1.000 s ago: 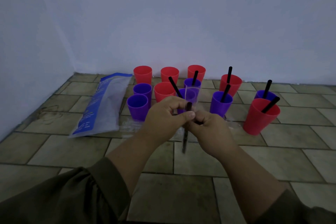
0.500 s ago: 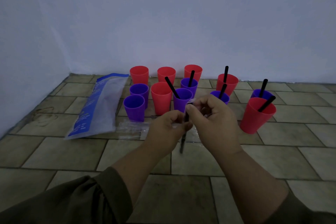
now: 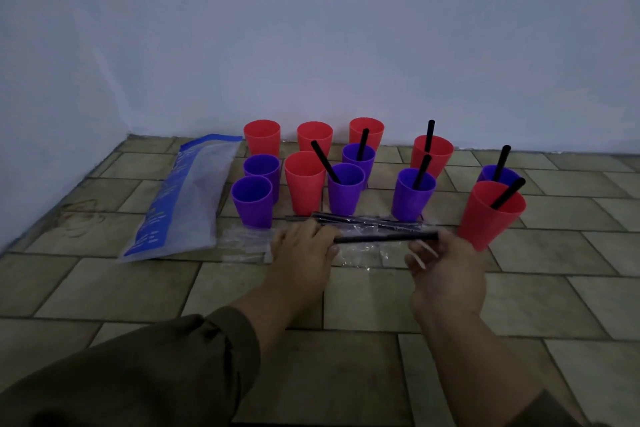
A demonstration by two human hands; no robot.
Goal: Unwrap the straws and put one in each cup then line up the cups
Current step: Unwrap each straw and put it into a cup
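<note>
Your right hand [image 3: 446, 263] pinches the right end of a bare black plastic straw [image 3: 384, 238]. The straw lies level across the lower middle of the frame, held just above the tan tiled floor [image 3: 363, 295]. Your left hand [image 3: 304, 250] meets the straw's left end with its back to the camera and its fingers reaching forward. I cannot tell whether they grasp the straw or only touch it.

Just behind the held straw, a small bundle of wrapped black straws [image 3: 367, 219] lies on the floor in front of the cups. Crumpled clear wrappers [image 3: 242, 241] lie left of your left hand, beside a flat blue-and-clear plastic bag [image 3: 183, 198] at centre left.

The cups stand in a loose cluster at mid-frame near the pale wall [image 3: 311, 28]. Six hold a black straw:
- the near red plastic cup [image 3: 491, 222], just beside your right hand
- the far-right purple plastic cup [image 3: 498, 174] behind it
- the red cup right of centre [image 3: 432, 156]
- the purple cup in front of that one [image 3: 414, 198]
- the two centre purple cups [image 3: 345, 194]

Six stand empty:
- the three back-row red cups [image 3: 314, 137]
- the tall red cup at centre [image 3: 304, 184]
- the two left purple cups [image 3: 252, 204]
</note>
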